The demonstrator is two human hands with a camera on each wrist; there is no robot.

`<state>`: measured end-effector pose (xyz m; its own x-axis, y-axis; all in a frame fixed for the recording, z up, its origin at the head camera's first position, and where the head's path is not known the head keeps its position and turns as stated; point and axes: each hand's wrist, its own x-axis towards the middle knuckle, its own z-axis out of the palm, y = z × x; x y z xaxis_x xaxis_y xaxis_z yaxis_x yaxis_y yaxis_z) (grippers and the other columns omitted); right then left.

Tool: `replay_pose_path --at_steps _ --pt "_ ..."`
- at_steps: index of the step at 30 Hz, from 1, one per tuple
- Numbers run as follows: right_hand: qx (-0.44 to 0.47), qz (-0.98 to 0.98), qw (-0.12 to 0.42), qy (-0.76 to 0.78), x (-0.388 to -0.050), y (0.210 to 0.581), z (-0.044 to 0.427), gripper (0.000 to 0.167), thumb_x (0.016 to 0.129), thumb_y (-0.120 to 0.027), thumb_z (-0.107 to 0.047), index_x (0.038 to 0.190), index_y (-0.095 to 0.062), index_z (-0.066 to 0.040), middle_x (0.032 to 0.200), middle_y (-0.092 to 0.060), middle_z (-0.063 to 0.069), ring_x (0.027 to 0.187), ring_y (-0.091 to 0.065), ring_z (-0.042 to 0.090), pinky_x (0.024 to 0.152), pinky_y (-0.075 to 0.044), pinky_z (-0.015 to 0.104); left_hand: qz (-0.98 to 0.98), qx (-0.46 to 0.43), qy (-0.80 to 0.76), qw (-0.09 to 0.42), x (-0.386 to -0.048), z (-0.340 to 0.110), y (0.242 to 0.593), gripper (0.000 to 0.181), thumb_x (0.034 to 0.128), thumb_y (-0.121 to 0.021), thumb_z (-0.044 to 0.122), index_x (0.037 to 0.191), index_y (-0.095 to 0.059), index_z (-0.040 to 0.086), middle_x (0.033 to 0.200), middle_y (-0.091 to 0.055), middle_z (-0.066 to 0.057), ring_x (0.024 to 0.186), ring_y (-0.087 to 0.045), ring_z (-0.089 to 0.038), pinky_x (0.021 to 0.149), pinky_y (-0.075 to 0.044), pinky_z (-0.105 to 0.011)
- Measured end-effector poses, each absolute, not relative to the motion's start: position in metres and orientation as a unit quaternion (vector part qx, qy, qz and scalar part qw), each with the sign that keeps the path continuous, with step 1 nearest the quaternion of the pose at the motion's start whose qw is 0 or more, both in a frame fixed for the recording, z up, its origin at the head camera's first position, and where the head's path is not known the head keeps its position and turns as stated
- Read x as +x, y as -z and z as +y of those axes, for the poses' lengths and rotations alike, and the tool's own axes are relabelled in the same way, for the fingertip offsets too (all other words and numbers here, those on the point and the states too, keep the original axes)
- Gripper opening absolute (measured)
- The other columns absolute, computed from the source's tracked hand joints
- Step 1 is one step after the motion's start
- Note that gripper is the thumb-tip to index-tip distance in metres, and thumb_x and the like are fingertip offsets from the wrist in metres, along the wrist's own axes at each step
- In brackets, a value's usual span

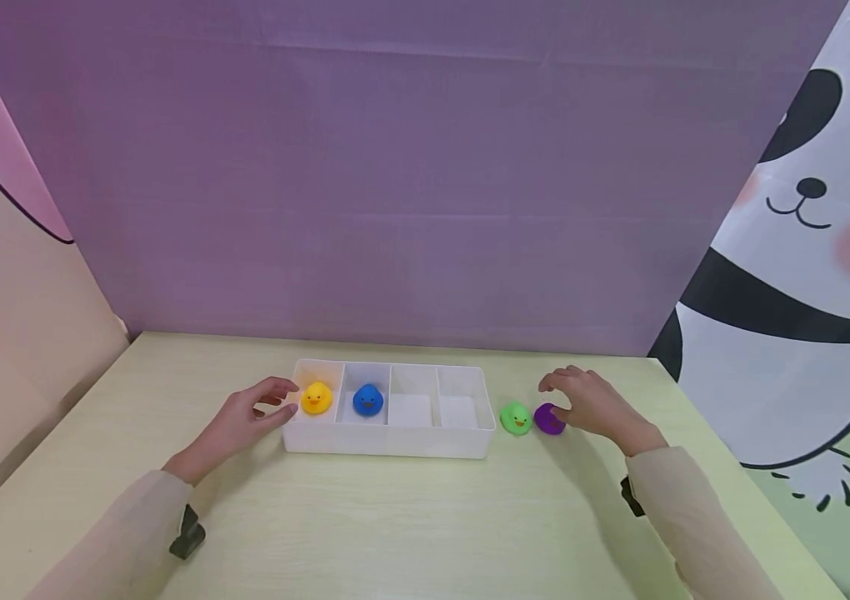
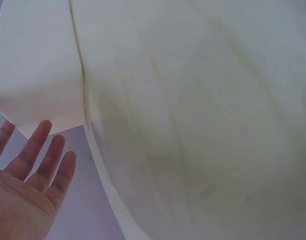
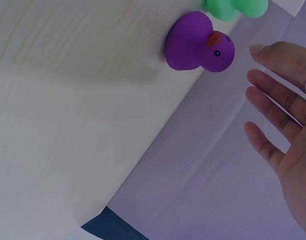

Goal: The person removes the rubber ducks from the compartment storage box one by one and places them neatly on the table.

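Note:
A white tray (image 1: 386,442) with a row of compartments stands on the table. A yellow rubber duck (image 1: 316,398) sits in its leftmost compartment and a blue rubber duck (image 1: 368,400) in the one beside it. My left hand (image 1: 245,417) is at the tray's left end, fingers spread and thumb apart; whether it touches the wall I cannot tell. To the tray's right sit a green rubber duck (image 1: 516,419) and a purple rubber duck (image 1: 547,420). Over the purple duck hovers my right hand (image 1: 593,404), holding nothing; the right wrist view shows its fingers apart from the duck (image 3: 192,42).
The pale wooden table (image 1: 395,525) ends at a purple backdrop (image 1: 410,183) behind the tray. A panda-printed cloth (image 1: 792,308) hangs on the right, and a pink and beige one (image 1: 5,333) on the left.

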<state>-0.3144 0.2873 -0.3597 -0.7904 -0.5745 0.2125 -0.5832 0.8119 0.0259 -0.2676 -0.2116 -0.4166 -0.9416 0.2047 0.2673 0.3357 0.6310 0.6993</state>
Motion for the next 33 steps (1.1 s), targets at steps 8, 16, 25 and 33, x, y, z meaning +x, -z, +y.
replay_pose_path --at_steps 8,16,25,33 --pt "0.312 -0.944 0.105 -0.035 -0.315 0.358 0.275 0.028 0.071 -0.073 -0.007 0.098 -0.064 -0.007 0.097 -0.066 0.007 0.092 -0.058 0.026 0.077 -0.046 0.046 -0.897 -0.152 0.407 0.078 -0.268 -0.212 0.416 0.037 0.0865 -0.060 0.037 0.117 -0.055 0.016 0.111 -0.062 -0.010 0.102 -0.057 -0.027 0.082 -0.050 -0.041" --pt "0.333 -0.934 0.126 -0.034 -0.317 0.358 0.258 0.027 0.071 -0.073 -0.007 0.097 -0.064 -0.007 0.096 -0.066 0.006 0.092 -0.058 0.025 0.077 -0.046 0.044 -0.898 -0.150 0.406 0.078 -0.268 -0.212 0.416 0.036 0.0867 -0.061 0.035 0.117 -0.055 0.015 0.111 -0.062 -0.011 0.102 -0.057 -0.027 0.082 -0.051 -0.040" --pt "0.378 -0.911 0.158 -0.048 -0.318 0.351 0.235 0.027 0.071 -0.073 -0.006 0.096 -0.063 -0.007 0.095 -0.064 0.006 0.091 -0.058 0.025 0.077 -0.045 0.042 -0.899 -0.145 0.406 0.078 -0.267 -0.212 0.416 0.036 0.0865 -0.061 0.036 0.115 -0.056 0.016 0.110 -0.062 -0.010 0.101 -0.057 -0.027 0.081 -0.051 -0.040" --pt "0.386 -0.910 0.142 -0.051 -0.321 0.345 0.212 0.028 0.073 -0.073 -0.008 0.100 -0.065 -0.005 0.100 -0.066 0.005 0.095 -0.061 0.025 0.085 -0.048 0.041 -0.901 -0.140 0.403 0.073 -0.268 -0.212 0.416 0.035 0.0864 -0.061 0.035 0.116 -0.055 0.017 0.111 -0.062 -0.010 0.101 -0.057 -0.027 0.082 -0.050 -0.039"
